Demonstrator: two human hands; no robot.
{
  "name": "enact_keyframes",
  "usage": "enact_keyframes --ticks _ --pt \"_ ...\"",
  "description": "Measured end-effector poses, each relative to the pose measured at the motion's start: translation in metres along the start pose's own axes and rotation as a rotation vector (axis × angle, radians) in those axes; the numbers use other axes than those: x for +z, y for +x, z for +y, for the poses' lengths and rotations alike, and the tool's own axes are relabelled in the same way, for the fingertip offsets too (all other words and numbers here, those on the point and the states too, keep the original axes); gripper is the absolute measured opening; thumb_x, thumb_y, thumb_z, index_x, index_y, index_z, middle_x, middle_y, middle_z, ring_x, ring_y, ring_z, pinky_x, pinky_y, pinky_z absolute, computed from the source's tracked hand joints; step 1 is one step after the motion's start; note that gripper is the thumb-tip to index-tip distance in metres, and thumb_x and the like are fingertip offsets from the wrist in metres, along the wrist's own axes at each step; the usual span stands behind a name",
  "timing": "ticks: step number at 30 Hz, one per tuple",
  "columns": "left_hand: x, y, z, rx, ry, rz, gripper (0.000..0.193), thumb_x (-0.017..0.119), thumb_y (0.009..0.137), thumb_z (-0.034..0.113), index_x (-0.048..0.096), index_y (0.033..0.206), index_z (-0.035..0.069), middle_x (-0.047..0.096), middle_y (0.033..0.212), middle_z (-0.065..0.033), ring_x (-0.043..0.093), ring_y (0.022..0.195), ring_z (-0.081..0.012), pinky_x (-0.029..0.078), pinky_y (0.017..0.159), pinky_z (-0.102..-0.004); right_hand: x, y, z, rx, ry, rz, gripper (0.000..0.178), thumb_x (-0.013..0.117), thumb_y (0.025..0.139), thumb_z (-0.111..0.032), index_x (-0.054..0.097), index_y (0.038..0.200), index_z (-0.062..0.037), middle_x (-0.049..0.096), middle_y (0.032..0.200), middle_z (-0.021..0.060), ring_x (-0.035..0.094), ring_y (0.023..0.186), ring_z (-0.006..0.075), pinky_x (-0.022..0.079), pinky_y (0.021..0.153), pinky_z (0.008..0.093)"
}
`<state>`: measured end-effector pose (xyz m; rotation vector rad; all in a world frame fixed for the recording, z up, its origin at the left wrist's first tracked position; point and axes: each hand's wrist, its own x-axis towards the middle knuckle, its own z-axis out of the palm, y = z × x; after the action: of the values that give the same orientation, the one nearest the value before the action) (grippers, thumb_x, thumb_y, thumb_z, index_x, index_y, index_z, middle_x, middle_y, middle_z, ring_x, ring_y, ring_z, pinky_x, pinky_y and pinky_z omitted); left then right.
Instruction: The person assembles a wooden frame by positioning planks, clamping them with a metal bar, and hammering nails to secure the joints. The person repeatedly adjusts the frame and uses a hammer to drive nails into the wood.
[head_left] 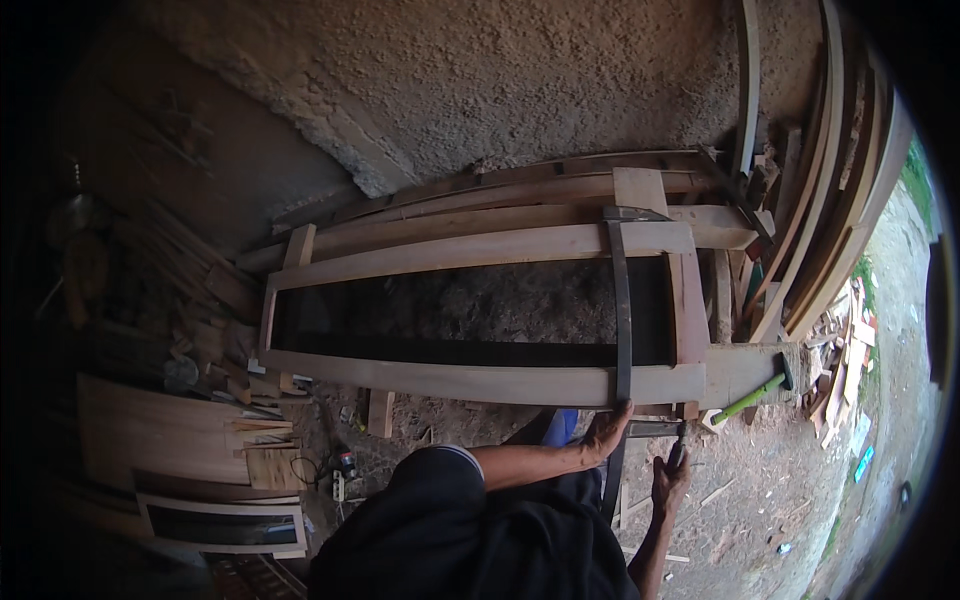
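A long rectangular wooden frame [450, 382] lies across wooden supports in front of me. The dark metal bar of a bar clamp [621, 310] spans it near its right end, with the far jaw over the far rail. My left hand [608, 432] is closed round the bar, just past the near rail. Lower right, my right hand [670, 485] grips the clamp's screw handle, fingers wrapped round it. A small wood block [690, 410] sits between the near rail and the screw end.
A hammer with a green handle [745, 402] lies on a board [735, 370] right of the frame. Long planks [835, 200] lean at the far right. A rough wall [500, 80] stands behind. Lower left are panels [180, 430] and a smaller frame [225, 503]. Wood scraps litter the ground.
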<state>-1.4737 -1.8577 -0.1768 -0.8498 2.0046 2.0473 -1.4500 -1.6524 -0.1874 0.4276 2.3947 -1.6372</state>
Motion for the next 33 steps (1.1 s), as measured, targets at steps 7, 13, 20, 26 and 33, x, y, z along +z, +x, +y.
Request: enact_keyframes --ticks 7,13,20,26,33 --pt "0.007 0.003 0.001 -0.029 -0.196 -0.059 0.043 0.062 0.101 0.037 0.065 0.122 -0.001 0.07 0.115 -0.0062 0.061 0.114 -0.0128 0.05 0.091 -0.0296 -0.035 0.03 0.009 0.478 0.899 -0.859 0.085 0.078 0.083 -0.017 0.032 0.153 -0.0003 0.05 0.058 0.0004 0.046 0.039 0.0107 0.036 0.035 0.0259" --pt "0.01 -0.006 0.016 0.107 -0.163 0.027 0.055 0.053 0.104 0.05 0.046 0.067 0.01 0.037 0.065 0.0083 0.035 0.067 -0.0065 0.029 0.057 -0.0345 -0.025 0.014 -0.023 0.314 0.33 -0.439 0.065 0.072 0.087 -0.008 0.045 0.146 -0.0019 0.041 0.057 -0.0061 0.037 0.037 0.0054 0.03 0.033 0.026" --pt "0.015 0.001 0.003 0.095 -0.267 0.043 0.047 0.055 0.104 0.045 0.054 0.073 0.01 0.045 0.071 0.0095 0.038 0.07 -0.0056 0.031 0.06 -0.0313 -0.003 0.0 -0.017 0.029 -0.255 0.062 0.051 0.073 0.088 -0.01 0.056 0.136 -0.0051 0.063 0.071 0.0035 0.055 0.064 0.0112 0.046 0.058 0.0296" --pt "0.008 -0.002 0.0 -0.028 -0.284 -0.078 0.053 0.056 0.102 0.053 0.058 0.068 0.013 0.046 0.064 0.0092 0.04 0.064 -0.0042 0.03 0.056 -0.0316 -0.034 0.026 -0.013 0.493 0.898 -0.76 0.079 0.073 0.086 -0.022 0.034 0.152 -0.0036 0.055 0.066 0.0056 0.045 0.04 0.0148 0.038 0.039 0.0263" --pt "0.0 0.003 -0.001 -0.055 -0.119 0.002 0.058 0.057 0.102 0.051 0.061 0.12 -0.004 0.06 0.121 -0.011 0.054 0.11 -0.0169 0.042 0.095 -0.0318 -0.021 0.006 -0.049 0.142 -0.094 -0.176 0.053 0.074 0.087 -0.02 0.057 0.138 -0.0169 0.062 0.072 0.0085 0.062 0.061 0.024 0.047 0.054 0.0394"
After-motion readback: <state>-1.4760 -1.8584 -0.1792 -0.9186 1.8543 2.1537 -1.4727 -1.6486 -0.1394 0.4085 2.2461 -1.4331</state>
